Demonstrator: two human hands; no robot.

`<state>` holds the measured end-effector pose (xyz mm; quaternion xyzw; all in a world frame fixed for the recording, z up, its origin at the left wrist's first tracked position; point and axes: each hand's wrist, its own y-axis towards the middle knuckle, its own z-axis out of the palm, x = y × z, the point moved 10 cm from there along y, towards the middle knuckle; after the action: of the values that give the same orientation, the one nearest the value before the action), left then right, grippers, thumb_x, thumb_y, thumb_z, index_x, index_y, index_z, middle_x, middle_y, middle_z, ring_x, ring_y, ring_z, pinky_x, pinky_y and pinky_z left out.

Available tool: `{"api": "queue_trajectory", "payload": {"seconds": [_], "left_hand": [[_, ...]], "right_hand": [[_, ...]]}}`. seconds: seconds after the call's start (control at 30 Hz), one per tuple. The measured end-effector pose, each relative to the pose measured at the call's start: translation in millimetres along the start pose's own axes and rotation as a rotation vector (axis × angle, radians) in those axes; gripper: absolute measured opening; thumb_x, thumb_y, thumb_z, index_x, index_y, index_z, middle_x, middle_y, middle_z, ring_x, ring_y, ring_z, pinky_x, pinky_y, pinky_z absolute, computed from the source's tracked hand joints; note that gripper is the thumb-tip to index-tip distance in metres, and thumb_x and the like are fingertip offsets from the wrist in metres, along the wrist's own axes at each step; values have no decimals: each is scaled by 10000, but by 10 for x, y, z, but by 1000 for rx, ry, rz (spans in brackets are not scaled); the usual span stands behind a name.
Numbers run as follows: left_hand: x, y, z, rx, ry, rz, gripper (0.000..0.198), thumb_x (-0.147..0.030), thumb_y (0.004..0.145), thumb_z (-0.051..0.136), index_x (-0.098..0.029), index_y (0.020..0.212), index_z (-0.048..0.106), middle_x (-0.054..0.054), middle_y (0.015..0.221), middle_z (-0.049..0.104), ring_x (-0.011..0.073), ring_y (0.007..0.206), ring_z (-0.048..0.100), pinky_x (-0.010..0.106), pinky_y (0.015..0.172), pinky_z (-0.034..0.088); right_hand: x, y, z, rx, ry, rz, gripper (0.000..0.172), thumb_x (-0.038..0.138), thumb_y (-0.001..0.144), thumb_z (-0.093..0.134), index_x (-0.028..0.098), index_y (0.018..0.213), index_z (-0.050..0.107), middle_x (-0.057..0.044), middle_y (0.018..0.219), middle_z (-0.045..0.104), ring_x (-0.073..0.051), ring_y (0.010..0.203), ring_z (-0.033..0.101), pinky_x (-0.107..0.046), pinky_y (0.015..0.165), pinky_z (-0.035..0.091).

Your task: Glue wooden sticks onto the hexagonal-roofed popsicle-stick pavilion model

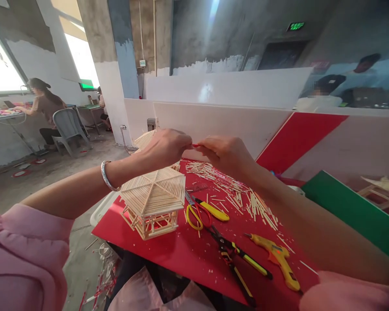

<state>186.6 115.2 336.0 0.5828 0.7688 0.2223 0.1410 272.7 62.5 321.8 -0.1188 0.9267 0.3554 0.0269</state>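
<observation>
My left hand (166,148) and my right hand (226,152) meet above the red table top (181,255), both pinched on the ends of a thin red stick (195,145). Below my left wrist, which wears a silver bangle, stands a small pavilion model (152,201) built of pale wooden sticks. Another stick-built piece (145,139) shows behind my left hand. Under my right forearm lies a scatter of loose wooden sticks (236,194).
Yellow-handled scissors (194,214), a yellow utility knife (212,210), black-and-yellow pliers (235,255) and a yellow glue gun (278,259) lie on the red top. White and red partition boards stand behind, a green board (353,211) at right. A person sits at a desk far left.
</observation>
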Motion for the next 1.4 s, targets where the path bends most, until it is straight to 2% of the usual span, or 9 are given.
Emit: {"api": "queue_trajectory", "payload": {"seconds": [0.13,0.27,0.43,0.63,0.8,1.03,1.17,1.27,1.4], "left_hand": [[30,51,-34,-37,-25,-26,307,-284,932,432,-165,813,689,42,709,630,128,660,513,285,621,321],[342,16,44,18,-68,-122,292,-297,906,461,-164,792,695,23,642,611,114,594,470,272,587,326],[488,34,131,20,-153,-134,291,-310,894,464,-164,814,702,20,647,617,113,600,484,261,592,359],[393,188,307,48,-164,-76,299,-325,902,461,-166,842,707,42,717,664,132,661,553,264,634,397],[275,322,487,94,-82,-121,299,-312,903,455,-176,879,720,47,751,689,148,677,578,268,641,382],[-197,635,748,237,161,-82,387,-454,965,396,-241,1001,718,60,822,726,181,688,597,283,621,329],[-45,673,956,329,83,5,362,-397,943,399,-202,835,684,62,771,693,166,645,564,274,581,316],[270,658,1126,347,2,-31,343,-360,908,421,-187,733,660,49,667,653,166,618,557,267,595,353],[281,787,1392,345,-99,-24,270,-392,809,594,-181,928,713,88,971,719,218,901,651,291,775,458]], "right_hand": [[23,106,-118,-82,114,-27,439,471,1007,364,203,1050,710,-68,955,751,-180,816,663,-288,665,433],[-452,31,-238,-111,148,83,439,440,941,530,202,1303,600,-85,1144,724,-210,936,669,-341,802,485],[-838,-202,-104,-38,10,92,306,412,922,570,237,1132,706,-45,985,765,-233,901,657,-378,828,449],[-910,-360,-2,-29,113,48,499,546,989,383,236,926,768,-14,741,729,-152,686,602,-293,698,394],[-918,-465,26,-31,-41,39,632,595,989,310,201,729,730,-35,650,670,-150,632,541,-305,668,322],[-871,-514,221,49,2,59,657,605,998,245,212,843,748,-38,659,684,-139,584,530,-295,609,289],[-1459,-1075,145,112,112,233,518,609,950,398,249,874,762,-20,701,728,-136,591,577,-273,594,329],[-2112,-1807,-65,133,146,561,432,605,874,520,254,774,751,-13,663,726,-147,569,595,-262,542,334],[-2351,-2429,-317,-131,475,957,440,638,764,641,212,660,667,-9,555,657,-138,523,574,-258,539,396]]}}
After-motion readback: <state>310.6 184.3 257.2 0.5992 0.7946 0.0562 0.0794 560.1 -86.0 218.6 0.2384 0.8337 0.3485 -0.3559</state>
